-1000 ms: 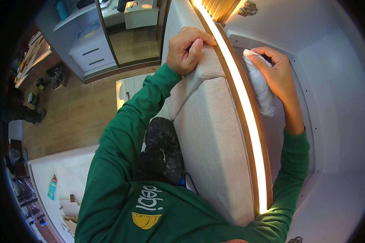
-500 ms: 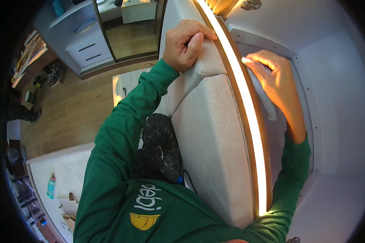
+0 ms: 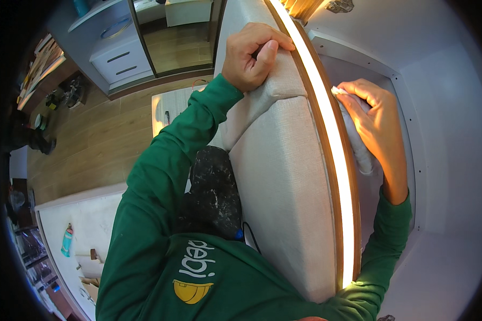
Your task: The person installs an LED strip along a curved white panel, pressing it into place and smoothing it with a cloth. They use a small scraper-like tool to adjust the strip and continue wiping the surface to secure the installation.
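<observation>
A glowing light strip [image 3: 337,155] runs along a wooden edge [image 3: 349,176] beside grey upholstered panels [image 3: 281,176]. My left hand [image 3: 254,56] rests on the top of the far panel, fingers curled, with the fingertips touching the wooden edge near the strip; nothing shows in its curl. On the other side of the edge, my right hand [image 3: 377,115] pinches a white cloth [image 3: 361,155] between thumb and fingers. One bunched end of the cloth sticks out at the fingertips close to the wood, and the rest hangs below the hand.
A white recessed panel with a screw-dotted frame [image 3: 412,128] lies to the right. At the left are a white board [image 3: 91,214] with a turquoise bottle [image 3: 67,241], a wooden floor [image 3: 91,144], and a drawer cabinet [image 3: 120,64]. Another person's dark shoe [image 3: 47,145] shows at the far left.
My right hand and the cloth have moved slightly nearer to me along the wooden edge. The whole view has shifted a little; my left hand keeps its place on the panel.
</observation>
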The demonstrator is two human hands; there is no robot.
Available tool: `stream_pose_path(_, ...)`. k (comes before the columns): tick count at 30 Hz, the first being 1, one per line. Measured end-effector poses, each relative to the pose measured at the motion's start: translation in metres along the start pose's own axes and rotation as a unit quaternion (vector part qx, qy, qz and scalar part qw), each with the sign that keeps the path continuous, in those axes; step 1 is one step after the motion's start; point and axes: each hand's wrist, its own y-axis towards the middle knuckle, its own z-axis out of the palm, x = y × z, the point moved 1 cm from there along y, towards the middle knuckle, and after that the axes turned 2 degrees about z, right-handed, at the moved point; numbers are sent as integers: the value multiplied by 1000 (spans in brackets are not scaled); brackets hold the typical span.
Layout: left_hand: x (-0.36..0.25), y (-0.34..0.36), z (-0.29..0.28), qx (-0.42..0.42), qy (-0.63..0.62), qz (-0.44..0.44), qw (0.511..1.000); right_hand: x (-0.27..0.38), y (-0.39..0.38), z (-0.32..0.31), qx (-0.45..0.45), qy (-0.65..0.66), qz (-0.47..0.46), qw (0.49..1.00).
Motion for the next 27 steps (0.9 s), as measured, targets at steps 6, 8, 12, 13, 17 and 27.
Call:
stream_pose_path(6, 0, -2, 0, 14, 8, -27, 1000, 20, 6, -1, -21, -24, 26, 999)
stream_pose_path(8, 1, -2, 0, 12, 3, -4, 1000, 26, -4, -2, -11, 9, 26, 1000)
stream_pose_path(12, 5, -2, 1, 6, -2, 2, 1000, 20, -9, -3, -26, -3, 7, 1000)
stream_pose_path(13, 6, -2, 2, 10, -2, -5, 1000, 18, -10, -4, -32, 2, -25, 999)
stream_pose_path(17, 4, -2, -2, 28, -3, -8, 1000, 14, -13, -4, 1, -19, 54, 998)
stream_pose_path(27, 4, -6, 2, 3, -25, -3, 1000, 13, -15, -5, 0, 16, 27, 999)
